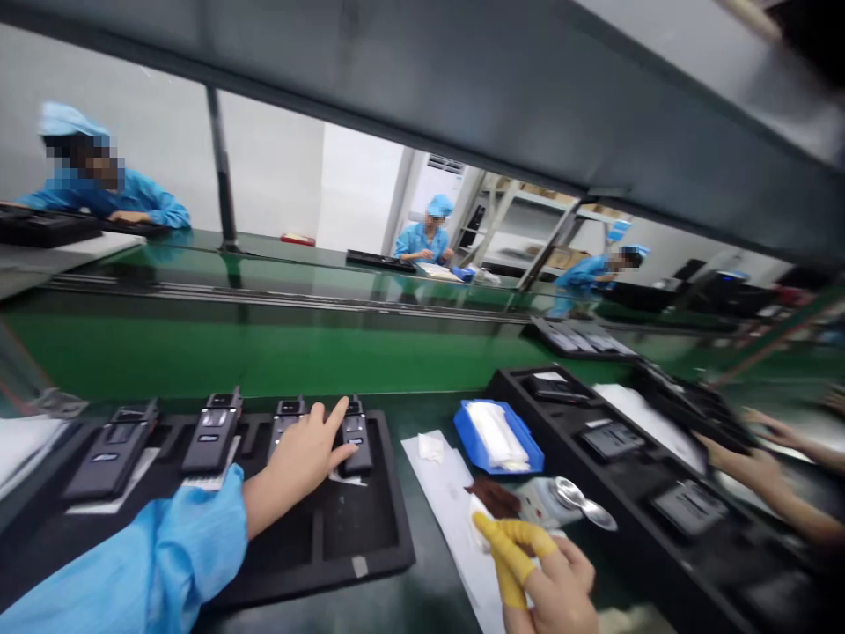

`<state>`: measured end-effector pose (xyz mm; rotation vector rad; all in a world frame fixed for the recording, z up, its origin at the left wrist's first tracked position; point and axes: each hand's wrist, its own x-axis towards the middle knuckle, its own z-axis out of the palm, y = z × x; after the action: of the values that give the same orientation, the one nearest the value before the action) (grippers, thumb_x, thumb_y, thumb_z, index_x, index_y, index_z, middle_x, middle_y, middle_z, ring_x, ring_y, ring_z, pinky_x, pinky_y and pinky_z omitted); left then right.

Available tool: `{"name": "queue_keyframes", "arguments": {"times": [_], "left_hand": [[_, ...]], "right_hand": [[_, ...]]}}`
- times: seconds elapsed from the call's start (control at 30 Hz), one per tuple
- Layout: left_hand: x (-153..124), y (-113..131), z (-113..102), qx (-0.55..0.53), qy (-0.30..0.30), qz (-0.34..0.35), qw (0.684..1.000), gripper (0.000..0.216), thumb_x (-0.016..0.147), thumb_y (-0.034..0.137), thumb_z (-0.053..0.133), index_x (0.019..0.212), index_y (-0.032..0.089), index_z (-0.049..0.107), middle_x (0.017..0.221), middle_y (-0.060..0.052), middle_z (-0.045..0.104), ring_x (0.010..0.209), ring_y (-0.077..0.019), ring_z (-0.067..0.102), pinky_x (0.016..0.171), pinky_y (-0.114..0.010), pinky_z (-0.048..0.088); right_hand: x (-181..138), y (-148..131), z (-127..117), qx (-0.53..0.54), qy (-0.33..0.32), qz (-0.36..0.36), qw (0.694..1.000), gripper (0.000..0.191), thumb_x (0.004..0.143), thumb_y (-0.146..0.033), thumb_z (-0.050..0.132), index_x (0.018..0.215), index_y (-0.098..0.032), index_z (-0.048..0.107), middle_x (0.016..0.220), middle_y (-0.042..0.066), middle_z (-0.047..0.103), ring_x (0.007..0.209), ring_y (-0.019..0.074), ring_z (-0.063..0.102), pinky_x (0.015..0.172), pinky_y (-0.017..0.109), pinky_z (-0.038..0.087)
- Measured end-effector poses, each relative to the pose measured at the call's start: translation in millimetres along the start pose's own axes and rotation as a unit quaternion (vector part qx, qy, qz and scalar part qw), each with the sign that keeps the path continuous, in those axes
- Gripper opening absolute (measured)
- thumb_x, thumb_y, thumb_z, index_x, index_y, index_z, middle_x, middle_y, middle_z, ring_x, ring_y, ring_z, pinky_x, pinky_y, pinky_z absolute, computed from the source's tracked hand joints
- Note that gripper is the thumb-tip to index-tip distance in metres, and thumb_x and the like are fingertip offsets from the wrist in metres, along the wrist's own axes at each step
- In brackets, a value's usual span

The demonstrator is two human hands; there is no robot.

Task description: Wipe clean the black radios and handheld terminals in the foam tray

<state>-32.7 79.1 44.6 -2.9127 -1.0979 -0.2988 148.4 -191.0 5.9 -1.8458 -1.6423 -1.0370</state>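
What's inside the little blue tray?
The blue tray holds a pile of white cloths or wipes. They cover most of its floor, so anything underneath stays hidden. It sits between the left hand and the right hand.

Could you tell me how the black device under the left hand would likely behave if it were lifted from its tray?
The black device looks rigid, probably hard plastic, so unlikely to flex. It sits in a recess of the black foam tray, so should not slide. The left hand spans it easily; probably light.
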Motion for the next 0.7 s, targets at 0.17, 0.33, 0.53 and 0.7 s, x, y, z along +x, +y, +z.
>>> {"name": "queue_keyframes", "arguments": {"times": [0.17, 0.33, 0.53, 0.7], "left_hand": [[33.8, 48.4, 5.4, -0.002, -0.032, -0.052, 0.998, 0.079, 0.086, 0.049, 0.050, 0.148, 0.014, 0.016, 0.108, -0.026, 0.048, 0.078, -0.0400, 0.065, 0.063, -0.044, 0.048], [57.9, 48.1, 5.5, -0.052, -0.088, -0.090, 0.991, 0.085, 0.082, 0.039, 0.053, 0.148, 0.011, 0.009, 0.116, -0.028, 0.046, 0.081, -0.0397, 0.066, 0.068, -0.042, 0.048], [48.0, 25.2, -12.1, -0.200, -0.100, -0.110, 0.968, 0.100, 0.071, 0.033, 0.057, 0.147, 0.008, -0.002, 0.118, -0.021, 0.054, 0.097, -0.0323, 0.062, 0.076, -0.034, 0.047], [-6.6, 15.4, -20.1, -0.413, -0.088, -0.104, 0.900, 0.092, 0.054, 0.014, 0.054, 0.141, 0.015, 0.025, 0.112, -0.009, 0.058, 0.082, -0.0222, 0.062, 0.069, -0.029, 0.048]], "right_hand": [[-5.2, 55.1, -31.2, -0.194, 0.013, 0.185, 0.963, 0.022, 0.073, -0.016, 0.044, 0.065, -0.018, 0.064, 0.082, 0.009, 0.060, 0.069, 0.0178, 0.049, 0.073, 0.035, 0.033], [-7.8, 91.6, -23.4, -0.247, -0.094, 0.259, 0.929, 0.027, 0.070, -0.006, 0.043, 0.067, -0.018, 0.067, 0.082, 0.007, 0.061, 0.074, 0.0166, 0.050, 0.074, 0.034, 0.027], [-2.1, 104.0, 5.9, -0.229, -0.129, 0.240, 0.934, 0.026, 0.067, -0.002, 0.047, 0.063, -0.020, 0.064, 0.071, 0.004, 0.059, 0.074, 0.0167, 0.049, 0.075, 0.035, 0.025], [-7.8, 108.5, 5.0, -0.162, -0.093, 0.198, 0.962, 0.025, 0.075, -0.010, 0.045, 0.059, -0.024, 0.060, 0.071, 0.003, 0.062, 0.071, 0.0186, 0.051, 0.075, 0.039, 0.026]]}}
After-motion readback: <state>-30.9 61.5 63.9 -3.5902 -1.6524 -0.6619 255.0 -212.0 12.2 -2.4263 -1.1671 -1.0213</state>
